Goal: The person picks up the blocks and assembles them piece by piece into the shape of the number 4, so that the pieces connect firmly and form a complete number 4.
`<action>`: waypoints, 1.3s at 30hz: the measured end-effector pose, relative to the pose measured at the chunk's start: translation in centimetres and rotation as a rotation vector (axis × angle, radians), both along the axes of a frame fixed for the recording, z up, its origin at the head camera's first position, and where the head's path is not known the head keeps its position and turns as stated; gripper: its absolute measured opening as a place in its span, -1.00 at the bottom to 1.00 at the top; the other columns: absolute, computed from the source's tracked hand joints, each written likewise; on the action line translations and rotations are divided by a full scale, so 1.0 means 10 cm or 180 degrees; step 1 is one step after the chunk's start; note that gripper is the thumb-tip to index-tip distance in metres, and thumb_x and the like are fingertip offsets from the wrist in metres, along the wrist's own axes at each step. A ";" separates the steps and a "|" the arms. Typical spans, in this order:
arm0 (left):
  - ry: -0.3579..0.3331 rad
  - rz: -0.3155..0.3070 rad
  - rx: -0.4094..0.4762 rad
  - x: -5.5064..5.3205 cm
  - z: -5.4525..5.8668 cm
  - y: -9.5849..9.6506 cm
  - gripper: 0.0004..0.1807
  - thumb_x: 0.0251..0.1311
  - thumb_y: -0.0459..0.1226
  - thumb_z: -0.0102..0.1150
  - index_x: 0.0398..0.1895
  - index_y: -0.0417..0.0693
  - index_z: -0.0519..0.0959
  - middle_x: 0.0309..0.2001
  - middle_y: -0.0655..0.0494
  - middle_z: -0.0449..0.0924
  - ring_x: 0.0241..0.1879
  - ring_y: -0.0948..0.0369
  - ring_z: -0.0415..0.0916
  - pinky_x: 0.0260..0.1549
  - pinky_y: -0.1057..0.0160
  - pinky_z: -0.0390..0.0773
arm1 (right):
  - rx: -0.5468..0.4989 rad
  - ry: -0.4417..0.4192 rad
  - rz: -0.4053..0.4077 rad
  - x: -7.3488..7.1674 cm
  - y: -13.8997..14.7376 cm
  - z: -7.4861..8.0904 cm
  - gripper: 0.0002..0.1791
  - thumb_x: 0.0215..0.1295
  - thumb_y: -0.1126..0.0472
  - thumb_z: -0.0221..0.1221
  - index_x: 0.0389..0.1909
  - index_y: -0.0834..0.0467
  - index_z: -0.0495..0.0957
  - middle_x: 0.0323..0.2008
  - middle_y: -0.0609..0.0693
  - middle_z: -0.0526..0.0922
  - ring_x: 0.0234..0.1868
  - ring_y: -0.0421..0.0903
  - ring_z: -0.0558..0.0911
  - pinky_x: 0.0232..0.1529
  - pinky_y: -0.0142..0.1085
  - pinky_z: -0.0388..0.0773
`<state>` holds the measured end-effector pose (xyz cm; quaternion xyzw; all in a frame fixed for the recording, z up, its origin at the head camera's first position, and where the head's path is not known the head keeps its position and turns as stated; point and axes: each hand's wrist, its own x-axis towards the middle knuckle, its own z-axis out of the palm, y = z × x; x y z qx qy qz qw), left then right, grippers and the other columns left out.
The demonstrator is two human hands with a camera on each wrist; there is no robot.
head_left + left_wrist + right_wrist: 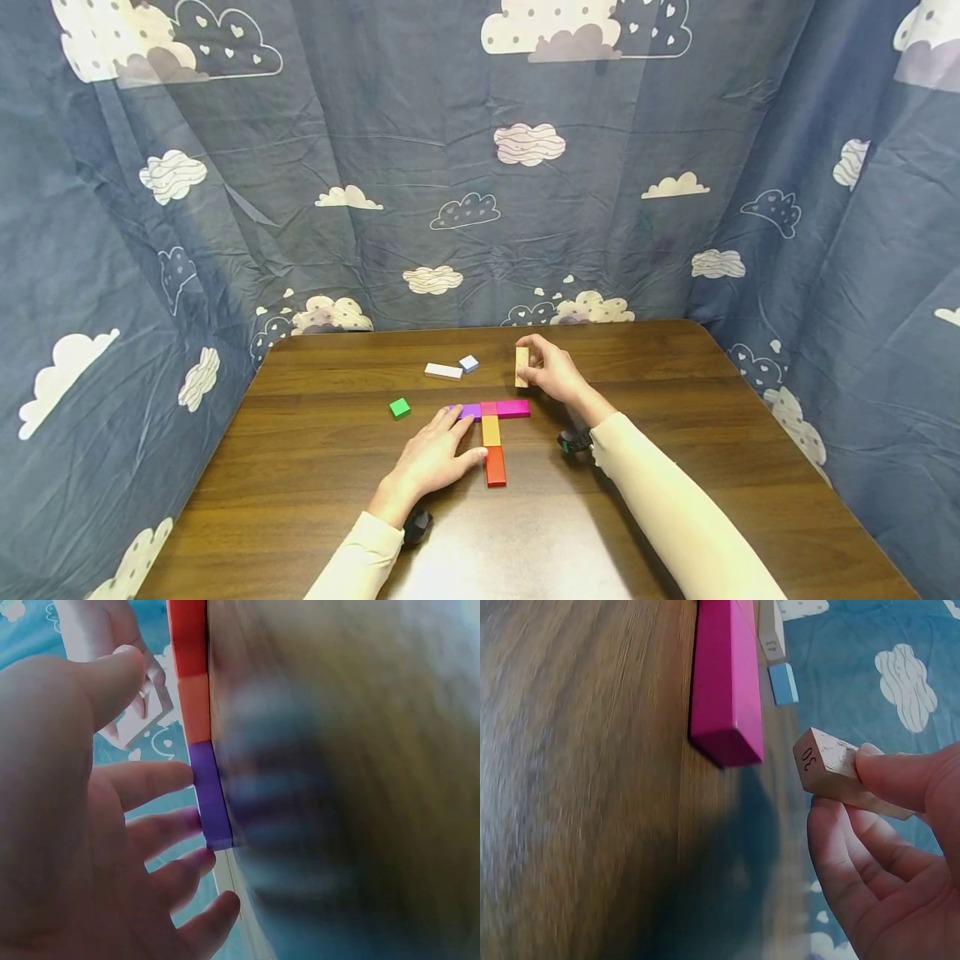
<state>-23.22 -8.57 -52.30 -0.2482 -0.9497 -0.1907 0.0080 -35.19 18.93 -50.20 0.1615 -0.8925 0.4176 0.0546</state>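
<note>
My right hand [557,377] pinches a plain wooden block [522,367] between thumb and fingers, raised off the tabletop. Its end bears the number 30 in the right wrist view. Blocks on the table form a T: a purple block [471,412], a small pink one [489,408] and a magenta one [513,408] make the bar. An orange block [491,431] and a red block [496,467] make the stem. My left hand [435,458] has its fingers spread, fingertips against the purple block [211,799] and thumb near the orange-red join.
Beyond the T lie a white block [443,371] and a small light-blue block [468,363]. A small green block [400,408] sits left of the bar. A blue cloud-patterned curtain [420,167] hangs behind and beside the wooden table [300,467].
</note>
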 end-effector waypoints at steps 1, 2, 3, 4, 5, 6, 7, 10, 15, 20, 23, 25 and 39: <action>-0.0002 0.0020 -0.0004 0.00 0.00 0.01 -0.19 0.32 0.26 0.06 0.47 -0.05 0.37 0.50 -0.09 0.20 0.50 -0.09 0.08 0.28 -0.17 0.32 | 0.0004 0.0002 0.0009 0.00 -0.02 0.00 -0.43 0.22 0.30 0.40 0.24 0.11 0.45 -0.45 0.00 0.64 -0.50 -0.14 0.59 -0.47 -0.24 0.49; -0.0002 0.0036 -0.0003 0.00 0.00 0.01 -0.18 0.31 0.27 0.07 0.46 -0.05 0.37 0.50 -0.10 0.21 0.50 -0.10 0.08 0.27 -0.17 0.32 | 0.0016 0.0006 0.0011 0.00 -0.04 0.00 -0.43 0.22 0.29 0.40 0.24 0.11 0.45 -0.45 0.00 0.64 -0.49 -0.14 0.59 -0.47 -0.24 0.49; 0.0010 0.0048 -0.0011 0.00 -0.01 0.02 -0.17 0.30 0.28 0.07 0.46 -0.06 0.37 0.49 -0.10 0.22 0.50 -0.10 0.08 0.27 -0.17 0.33 | 0.0028 0.0013 0.0010 -0.01 -0.06 -0.01 -0.43 0.21 0.29 0.41 0.23 0.10 0.46 -0.45 -0.01 0.64 -0.49 -0.13 0.59 -0.46 -0.24 0.49; 0.0028 0.0058 -0.0017 0.00 -0.01 0.02 -0.15 0.29 0.29 0.08 0.45 -0.06 0.38 0.49 -0.11 0.22 0.49 -0.09 0.09 0.27 -0.16 0.33 | 0.0031 0.0017 0.0005 -0.01 -0.09 -0.01 -0.44 0.21 0.29 0.41 0.23 0.09 0.46 -0.45 -0.01 0.64 -0.48 -0.13 0.59 -0.44 -0.23 0.50; 0.0044 0.0067 -0.0022 0.00 -0.01 0.03 -0.15 0.28 0.30 0.08 0.45 -0.07 0.38 0.48 -0.12 0.23 0.49 -0.09 0.09 0.26 -0.16 0.34 | 0.0043 0.0024 -0.0006 -0.01 -0.11 -0.01 -0.44 0.21 0.28 0.41 0.22 0.07 0.47 -0.45 -0.01 0.64 -0.47 -0.13 0.58 -0.42 -0.23 0.50; 0.0060 0.0079 -0.0028 0.00 -0.02 0.03 -0.14 0.27 0.31 0.08 0.44 -0.07 0.39 0.48 -0.12 0.24 0.49 -0.09 0.10 0.26 -0.16 0.35 | 0.0049 0.0032 -0.0004 -0.02 -0.13 -0.01 -0.45 0.20 0.27 0.42 0.21 0.06 0.48 -0.44 -0.01 0.63 -0.46 -0.12 0.58 -0.41 -0.23 0.50; 0.0071 0.0093 -0.0034 0.00 -0.02 0.03 -0.13 0.26 0.32 0.09 0.44 -0.07 0.39 0.48 -0.12 0.24 0.49 -0.08 0.10 0.25 -0.15 0.35 | 0.0055 0.0040 -0.0002 -0.02 -0.15 -0.02 -0.45 0.20 0.26 0.42 0.21 0.06 0.48 -0.43 -0.01 0.63 -0.45 -0.12 0.58 -0.40 -0.23 0.50; 0.0093 0.0149 -0.0037 0.01 -0.03 0.05 -0.10 0.21 0.35 0.09 0.43 -0.05 0.41 0.47 -0.11 0.26 0.48 -0.07 0.12 0.22 -0.16 0.39 | 0.0059 0.0039 0.0025 -0.03 -0.20 -0.02 -0.45 0.20 0.26 0.42 0.21 0.05 0.49 -0.40 0.00 0.60 -0.43 -0.11 0.57 -0.38 -0.22 0.50; 0.0094 0.0223 -0.0059 0.02 0.00 0.08 -0.03 0.12 0.42 0.12 0.43 -0.02 0.41 0.47 -0.09 0.27 0.48 -0.06 0.14 0.14 -0.20 0.45 | 0.0082 0.0032 0.0074 -0.04 -0.28 -0.02 -0.45 0.20 0.26 0.42 0.20 0.06 0.49 -0.39 -0.01 0.58 -0.43 -0.12 0.56 -0.39 -0.23 0.50; 0.0189 0.0248 -0.0051 0.04 0.02 0.10 0.00 0.06 0.43 0.17 0.41 -0.03 0.43 0.44 -0.11 0.30 0.45 -0.06 0.19 0.05 -0.22 0.50 | 0.0094 0.0044 0.0130 -0.04 -0.36 -0.01 -0.46 0.20 0.26 0.42 0.19 0.09 0.50 -0.39 0.00 0.58 -0.41 -0.10 0.55 -0.37 -0.23 0.50; 0.0262 0.0256 -0.0048 0.05 0.02 0.11 0.00 0.04 0.43 0.20 0.39 -0.04 0.44 0.42 -0.12 0.33 0.43 -0.06 0.22 0.00 -0.23 0.52 | 0.0107 0.0046 0.0161 -0.05 -0.39 -0.01 -0.47 0.20 0.26 0.42 0.18 0.10 0.50 -0.39 -0.01 0.57 -0.41 -0.10 0.54 -0.37 -0.22 0.49; 0.0279 0.0262 -0.0059 0.04 0.02 0.12 0.01 0.02 0.43 0.22 0.39 -0.05 0.44 0.41 -0.12 0.33 0.42 -0.07 0.23 -0.01 -0.24 0.53 | 0.0127 0.0057 0.0182 -0.06 -0.42 -0.02 -0.48 0.20 0.26 0.42 0.18 0.09 0.50 -0.40 -0.01 0.57 -0.41 -0.10 0.54 -0.36 -0.22 0.49; 0.0220 0.0304 -0.0128 0.05 0.01 0.14 0.00 0.02 0.40 0.26 0.39 -0.05 0.43 0.43 -0.09 0.31 0.41 -0.08 0.24 0.00 -0.25 0.51 | 0.0164 -0.0141 0.0222 -0.07 -0.52 -0.08 -0.48 0.19 0.26 0.43 0.16 0.06 0.51 -0.44 -0.01 0.57 -0.45 -0.12 0.54 -0.35 -0.24 0.48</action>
